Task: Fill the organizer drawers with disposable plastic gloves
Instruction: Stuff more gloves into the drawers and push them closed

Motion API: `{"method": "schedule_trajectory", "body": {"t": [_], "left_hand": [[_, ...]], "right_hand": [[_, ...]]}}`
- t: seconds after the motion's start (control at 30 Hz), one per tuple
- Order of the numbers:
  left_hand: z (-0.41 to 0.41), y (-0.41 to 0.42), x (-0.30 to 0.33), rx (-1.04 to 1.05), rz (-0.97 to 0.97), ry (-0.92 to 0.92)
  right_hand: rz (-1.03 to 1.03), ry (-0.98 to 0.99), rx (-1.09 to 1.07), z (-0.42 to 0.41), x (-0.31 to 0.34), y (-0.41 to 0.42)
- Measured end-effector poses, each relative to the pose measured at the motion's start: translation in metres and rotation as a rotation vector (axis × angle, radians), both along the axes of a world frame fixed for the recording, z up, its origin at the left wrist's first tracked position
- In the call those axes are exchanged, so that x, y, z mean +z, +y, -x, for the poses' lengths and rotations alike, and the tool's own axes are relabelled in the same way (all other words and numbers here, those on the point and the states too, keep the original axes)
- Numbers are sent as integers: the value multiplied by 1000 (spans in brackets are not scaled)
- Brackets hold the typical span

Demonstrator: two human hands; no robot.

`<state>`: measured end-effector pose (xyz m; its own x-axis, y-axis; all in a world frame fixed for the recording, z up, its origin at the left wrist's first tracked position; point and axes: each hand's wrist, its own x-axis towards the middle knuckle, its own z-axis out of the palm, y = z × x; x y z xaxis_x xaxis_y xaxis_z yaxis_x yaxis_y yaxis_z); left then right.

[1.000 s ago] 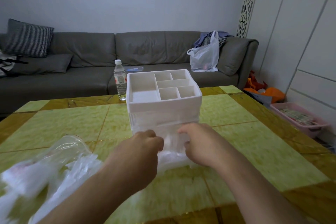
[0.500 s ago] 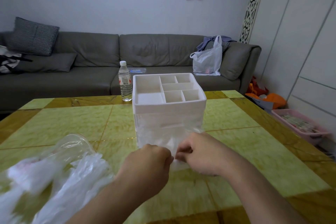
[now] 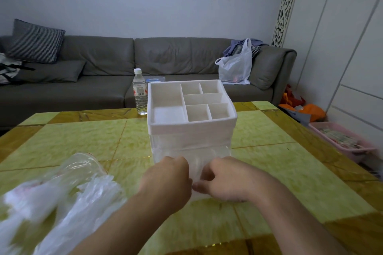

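Observation:
A white organizer point(image 3: 191, 128) with an open compartment top and clear drawers below stands in the middle of the table. Its bottom drawer point(image 3: 196, 172) is pulled out toward me, with clear plastic gloves bunched in it. My left hand point(image 3: 167, 180) and my right hand point(image 3: 222, 180) meet at the drawer's front, fingers curled into the plastic glove material point(image 3: 195, 168) between them. A loose heap of clear disposable gloves point(image 3: 62, 198) lies at the near left of the table.
A water bottle point(image 3: 139, 91) stands at the table's far edge, left of the organizer. The green and brown tiled table point(image 3: 290, 172) has a grey sofa point(image 3: 103, 68) behind it with a white plastic bag point(image 3: 236, 68). A pink basket point(image 3: 339, 141) sits on the floor at right.
Both hands have drawn closer together and back toward me at the drawer's front, bunching the gloves. The camera has tilted up slightly.

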<state>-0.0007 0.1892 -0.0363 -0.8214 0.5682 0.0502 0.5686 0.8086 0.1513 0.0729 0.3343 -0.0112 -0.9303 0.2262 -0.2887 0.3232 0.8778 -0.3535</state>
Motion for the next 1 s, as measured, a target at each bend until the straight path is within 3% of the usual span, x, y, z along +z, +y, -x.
{"method": "schedule_trajectory", "body": {"t": [0.17,0.27,0.43,0.63,0.8,1.0], "left_hand": [[-13,-10,3,-172,31,29],[-17,-15,2,-243,180,106],[-14,-14,-14,-229,265,218],[-6,-21,-22,-277,160,259],[0,-27,-30,-326,105,278],[-4,-24,-32,-314,165,280]], "right_hand": [[-115,-22,62,-1,-7,3],[-275,53,123,2,-16,3],[-287,117,153,2,-24,-2],[-212,114,129,-2,-15,-2],[57,497,70,12,-7,-14],[286,239,110,55,-29,-27]]}}
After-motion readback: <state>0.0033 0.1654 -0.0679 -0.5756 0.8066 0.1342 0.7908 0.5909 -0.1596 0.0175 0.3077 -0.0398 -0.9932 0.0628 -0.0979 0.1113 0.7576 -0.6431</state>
